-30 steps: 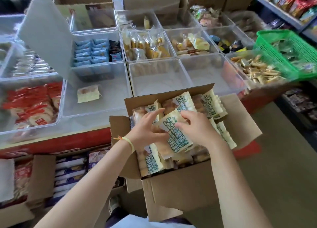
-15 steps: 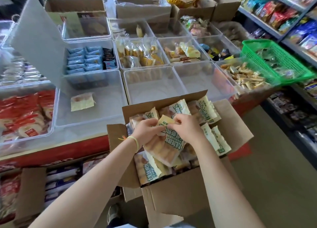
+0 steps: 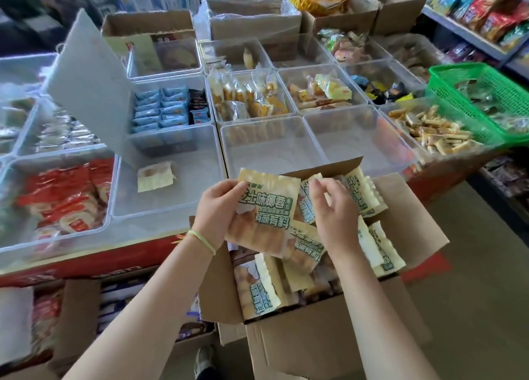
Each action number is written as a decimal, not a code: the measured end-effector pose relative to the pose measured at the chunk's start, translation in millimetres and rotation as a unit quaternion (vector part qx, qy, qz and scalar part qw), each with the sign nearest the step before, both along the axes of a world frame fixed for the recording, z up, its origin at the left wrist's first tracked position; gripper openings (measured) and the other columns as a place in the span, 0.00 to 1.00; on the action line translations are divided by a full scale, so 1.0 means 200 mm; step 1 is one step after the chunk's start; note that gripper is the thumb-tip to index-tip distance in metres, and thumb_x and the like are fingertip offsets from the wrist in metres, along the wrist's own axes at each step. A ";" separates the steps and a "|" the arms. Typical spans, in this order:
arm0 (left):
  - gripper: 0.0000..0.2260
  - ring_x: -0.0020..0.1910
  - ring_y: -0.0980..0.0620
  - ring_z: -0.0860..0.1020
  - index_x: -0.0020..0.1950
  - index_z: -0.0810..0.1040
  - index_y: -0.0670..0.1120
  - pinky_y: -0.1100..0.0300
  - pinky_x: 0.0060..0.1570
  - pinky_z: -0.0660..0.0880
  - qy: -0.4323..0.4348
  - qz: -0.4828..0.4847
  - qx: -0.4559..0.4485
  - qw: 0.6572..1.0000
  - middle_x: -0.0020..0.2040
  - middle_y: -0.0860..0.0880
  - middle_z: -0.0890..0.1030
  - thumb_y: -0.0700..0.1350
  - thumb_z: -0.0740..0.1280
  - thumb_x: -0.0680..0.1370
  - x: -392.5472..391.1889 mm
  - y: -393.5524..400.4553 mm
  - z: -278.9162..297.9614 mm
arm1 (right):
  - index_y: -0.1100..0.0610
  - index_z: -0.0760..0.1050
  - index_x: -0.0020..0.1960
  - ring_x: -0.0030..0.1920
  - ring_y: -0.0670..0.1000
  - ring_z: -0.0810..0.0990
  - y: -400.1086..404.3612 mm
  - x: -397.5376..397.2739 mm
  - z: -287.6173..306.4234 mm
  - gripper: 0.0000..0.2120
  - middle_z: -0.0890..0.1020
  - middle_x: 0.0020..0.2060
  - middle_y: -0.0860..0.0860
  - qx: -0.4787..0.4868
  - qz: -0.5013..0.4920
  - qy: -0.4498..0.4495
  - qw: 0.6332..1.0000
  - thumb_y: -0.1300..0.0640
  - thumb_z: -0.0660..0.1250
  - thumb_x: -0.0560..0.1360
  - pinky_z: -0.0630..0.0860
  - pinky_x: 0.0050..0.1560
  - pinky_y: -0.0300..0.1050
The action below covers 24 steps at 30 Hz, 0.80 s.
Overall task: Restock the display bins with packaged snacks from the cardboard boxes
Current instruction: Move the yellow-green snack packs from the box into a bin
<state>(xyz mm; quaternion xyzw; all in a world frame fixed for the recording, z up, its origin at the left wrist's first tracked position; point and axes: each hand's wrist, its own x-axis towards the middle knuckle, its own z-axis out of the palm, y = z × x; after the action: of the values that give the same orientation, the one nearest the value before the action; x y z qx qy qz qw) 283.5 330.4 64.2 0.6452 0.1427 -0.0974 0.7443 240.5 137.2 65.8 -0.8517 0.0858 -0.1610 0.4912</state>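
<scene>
Standing over the open cardboard box (image 3: pixel 315 342), I have its flaps spread and a loose heap of cream-and-green snack packs inside, lying at all angles. Beyond it sit the clear display bins; the near bin on the left (image 3: pixel 169 208) holds only one small pale packet (image 3: pixel 155 176), and the two bins straight ahead (image 3: pixel 272 148) look bare, so any of these could take the stock.

Next down in size is the pack I have lifted (image 3: pixel 264 211), raised above the heap and tilted toward me. My left hand (image 3: pixel 219 211) grips its left edge, thumb on the printed face and fingers behind. It feels like a light, puffed film bag with soft bread inside, I judge: it will bend and crush if squeezed in the middle, and the film is likely slippery. The crimped end seams are the firmest place to hold.

My right hand (image 3: pixel 333 208) hovers over the heap, fingertips pinching the top corner of another pack (image 3: pixel 307 205).
</scene>
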 end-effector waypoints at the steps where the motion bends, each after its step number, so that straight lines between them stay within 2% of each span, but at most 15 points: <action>1: 0.06 0.39 0.48 0.81 0.47 0.82 0.39 0.57 0.36 0.81 -0.009 0.019 -0.016 1.000 0.41 0.42 0.83 0.41 0.68 0.79 0.01 0.02 0.04 | 0.48 0.76 0.49 0.43 0.34 0.77 0.05 0.02 0.07 0.17 0.80 0.41 0.41 0.056 0.029 0.014 0.998 0.36 0.59 0.77 0.69 0.43 0.25; 3: 0.06 0.40 0.48 0.81 0.48 0.82 0.40 0.57 0.37 0.81 -0.041 0.041 -0.029 0.998 0.43 0.42 0.83 0.42 0.68 0.79 0.03 0.08 0.10 | 0.45 0.75 0.50 0.39 0.29 0.77 0.18 0.06 0.16 0.10 0.81 0.38 0.38 0.194 0.126 0.087 0.969 0.40 0.62 0.79 0.69 0.40 0.22; 5: 0.05 0.40 0.50 0.81 0.46 0.83 0.43 0.57 0.38 0.80 -0.074 0.064 -0.027 0.995 0.42 0.44 0.84 0.41 0.68 0.79 0.05 0.17 0.13 | 0.47 0.78 0.49 0.40 0.30 0.80 0.33 0.13 0.18 0.07 0.84 0.38 0.35 0.267 0.170 0.130 0.940 0.46 0.64 0.80 0.72 0.40 0.24; 6: 0.05 0.40 0.51 0.82 0.45 0.83 0.43 0.58 0.38 0.80 -0.086 0.082 -0.028 0.993 0.42 0.45 0.84 0.40 0.69 0.79 0.06 0.22 0.13 | 0.49 0.80 0.49 0.40 0.34 0.82 0.42 0.16 0.20 0.07 0.85 0.39 0.36 0.274 0.161 0.143 0.937 0.47 0.66 0.79 0.75 0.41 0.28; 9: 0.04 0.46 0.50 0.83 0.45 0.84 0.46 0.55 0.45 0.81 -0.095 0.115 -0.029 0.988 0.45 0.46 0.85 0.44 0.70 0.78 0.11 0.45 0.11 | 0.58 0.83 0.48 0.44 0.50 0.86 0.69 0.29 0.19 0.13 0.87 0.41 0.50 0.278 0.107 0.157 0.942 0.48 0.70 0.77 0.82 0.46 0.45; 11: 0.09 0.45 0.51 0.84 0.48 0.84 0.47 0.58 0.44 0.81 -0.047 0.111 -0.032 0.992 0.47 0.46 0.86 0.49 0.66 0.80 0.20 0.65 0.06 | 0.58 0.84 0.47 0.45 0.53 0.86 0.86 0.40 0.17 0.12 0.87 0.41 0.52 0.295 0.083 0.163 0.938 0.48 0.71 0.77 0.83 0.48 0.48; 13: 0.11 0.40 0.52 0.82 0.52 0.81 0.44 0.62 0.38 0.78 0.041 0.141 -0.048 0.988 0.46 0.45 0.84 0.47 0.61 0.82 0.31 0.87 -0.04 | 0.58 0.83 0.49 0.46 0.53 0.86 1.00 0.54 0.15 0.10 0.87 0.43 0.52 0.338 0.082 0.156 0.925 0.51 0.71 0.77 0.83 0.48 0.48; 14: 0.10 0.39 0.50 0.81 0.53 0.80 0.42 0.61 0.39 0.78 0.089 0.164 -0.067 0.980 0.47 0.43 0.83 0.45 0.61 0.82 0.36 0.99 -0.10 | 0.57 0.83 0.49 0.47 0.53 0.86 1.07 0.61 0.13 0.09 0.87 0.44 0.52 0.346 0.084 0.150 0.922 0.51 0.71 0.77 0.83 0.49 0.49; 16: 0.07 0.47 0.43 0.80 0.55 0.76 0.39 0.54 0.49 0.79 0.178 0.186 -0.112 0.960 0.53 0.38 0.78 0.40 0.61 0.81 0.45 1.18 -0.23 | 0.56 0.82 0.49 0.48 0.51 0.86 1.19 0.77 0.10 0.06 0.87 0.45 0.52 0.322 0.104 0.139 0.931 0.53 0.70 0.78 0.82 0.51 0.48; 18: 0.07 0.61 0.36 0.74 0.56 0.74 0.38 0.48 0.61 0.75 0.229 0.176 -0.170 0.942 0.61 0.37 0.72 0.38 0.60 0.82 0.53 1.31 -0.34 | 0.54 0.81 0.47 0.48 0.51 0.85 1.30 0.93 0.03 0.05 0.86 0.45 0.50 0.233 0.128 0.152 0.952 0.53 0.69 0.78 0.81 0.54 0.50; 19: 0.06 0.67 0.33 0.69 0.56 0.74 0.38 0.46 0.64 0.73 0.234 0.171 -0.204 0.935 0.65 0.39 0.70 0.37 0.59 0.82 0.56 1.34 -0.38 | 0.53 0.81 0.46 0.49 0.51 0.85 1.34 0.99 -0.02 0.06 0.86 0.45 0.50 0.175 0.138 0.170 0.960 0.52 0.69 0.78 0.80 0.56 0.51; 20: 0.07 0.70 0.32 0.66 0.57 0.74 0.37 0.46 0.63 0.73 0.240 0.162 -0.223 0.931 0.69 0.41 0.69 0.36 0.57 0.83 0.61 1.35 -0.42 | 0.53 0.80 0.45 0.50 0.52 0.85 1.36 1.05 -0.08 0.06 0.86 0.45 0.50 0.126 0.141 0.191 0.963 0.51 0.69 0.78 0.80 0.58 0.52; 22: 0.13 0.72 0.33 0.64 0.68 0.70 0.37 0.52 0.55 0.77 0.269 0.150 -0.234 0.922 0.74 0.42 0.64 0.36 0.58 0.83 0.70 1.35 -0.48 | 0.53 0.80 0.48 0.52 0.54 0.84 1.39 1.13 -0.17 0.05 0.85 0.46 0.50 0.072 0.133 0.231 0.961 0.51 0.69 0.78 0.79 0.59 0.52; 23: 0.17 0.72 0.33 0.63 0.72 0.67 0.38 0.53 0.54 0.78 0.277 0.147 -0.224 0.923 0.75 0.40 0.62 0.37 0.59 0.83 0.74 1.34 -0.52 | 0.53 0.80 0.49 0.53 0.55 0.83 1.38 1.16 -0.21 0.05 0.85 0.46 0.51 0.061 0.127 0.247 0.959 0.52 0.69 0.78 0.79 0.58 0.52; 24: 0.19 0.72 0.33 0.63 0.74 0.66 0.41 0.51 0.56 0.77 0.289 0.139 -0.230 0.919 0.76 0.38 0.60 0.39 0.61 0.83 0.78 1.33 -0.55 | 0.54 0.80 0.51 0.53 0.55 0.83 1.37 1.18 -0.25 0.06 0.85 0.47 0.51 0.060 0.122 0.268 0.954 0.52 0.69 0.78 0.79 0.58 0.52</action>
<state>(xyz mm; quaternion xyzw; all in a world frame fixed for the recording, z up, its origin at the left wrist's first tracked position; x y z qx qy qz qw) 440.2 596.4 -45.8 0.3739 0.4134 -0.2057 0.8043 477.0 411.1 15.9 -0.8367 0.1186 0.1397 0.5161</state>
